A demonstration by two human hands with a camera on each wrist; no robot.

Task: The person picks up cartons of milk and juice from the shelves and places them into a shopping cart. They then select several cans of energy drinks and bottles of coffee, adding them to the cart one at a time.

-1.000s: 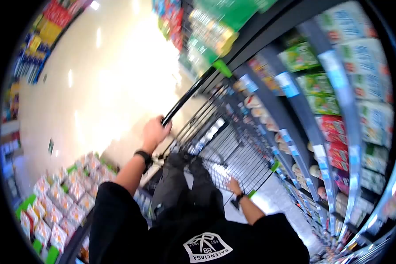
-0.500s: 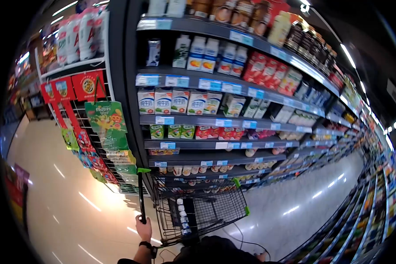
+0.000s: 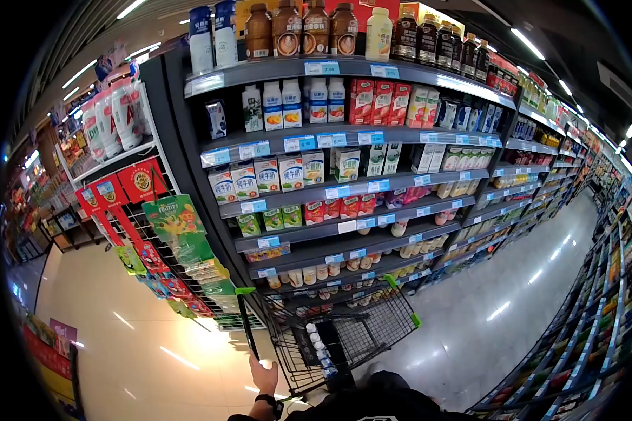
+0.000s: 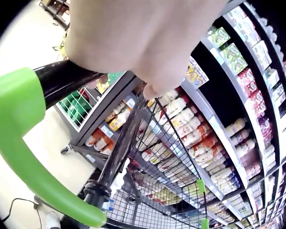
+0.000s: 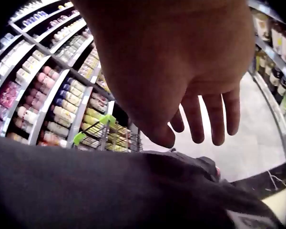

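My left hand [image 3: 263,379] grips the black handle [image 3: 246,323] of a shopping cart. In the left wrist view, the back of the left hand [image 4: 143,40] fills the top, its fingers curled over the handle [image 4: 66,78] beside a green plastic end piece [image 4: 19,100]. The wire shopping cart [image 3: 379,326] stands alongside the shelves, with a row of white-capped bottles [image 3: 318,345] inside. My right hand [image 5: 181,62] hangs beside dark clothing [image 5: 86,186] in the right wrist view, fingers loose and straight, holding nothing. The head view does not show it.
Tall dark shelves [image 3: 330,193] of milk cartons and bottled drinks rise behind the cart. A wire rack [image 3: 182,259] with hanging snack packs stands at the shelf end. To the right runs an aisle floor [image 3: 512,302], bordered by another stocked shelf [image 3: 576,351].
The head view has swung up from my legs and the floor to the shelves. My left hand stays on the cart handle throughout. The right hand has left the head view.
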